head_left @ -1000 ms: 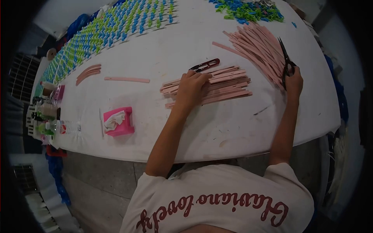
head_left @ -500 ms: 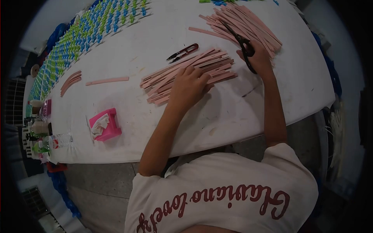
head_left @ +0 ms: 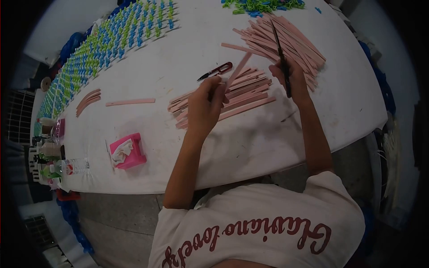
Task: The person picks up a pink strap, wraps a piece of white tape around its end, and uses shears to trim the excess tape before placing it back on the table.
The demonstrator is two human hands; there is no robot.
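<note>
Two hands of ours are busy above the white-covered bench [head_left: 165, 143], and both are closed on something. Our left hand [head_left: 203, 107] pinches one pale pink strip [head_left: 240, 68] between thumb and fingers, so that it slants up and away to the right over a stack of pink strips [head_left: 245, 102] lying roughly side by side on the bench. Our right hand [head_left: 296, 81] grips a pair of black scissors [head_left: 279, 47], the blades pointing away from us across a fanned heap of pink strips [head_left: 297, 38]; we cannot tell whether they are parted. Just beyond the left hand, beside the stack, we see red-handled thread snips [head_left: 224, 68]. Farther left lie a lone pink strip [head_left: 130, 102] and a few curved pink strips [head_left: 88, 101]. Nearer to us sits a pink tissue box [head_left: 137, 154] with a white tissue [head_left: 122, 152] poking out, and a clear plastic bottle [head_left: 79, 166] is at the bench's left side. Rows of blue and green clips [head_left: 116, 42] cover the far left, while a loose clip pile [head_left: 263, 5] lies beyond the fanned heap
</note>
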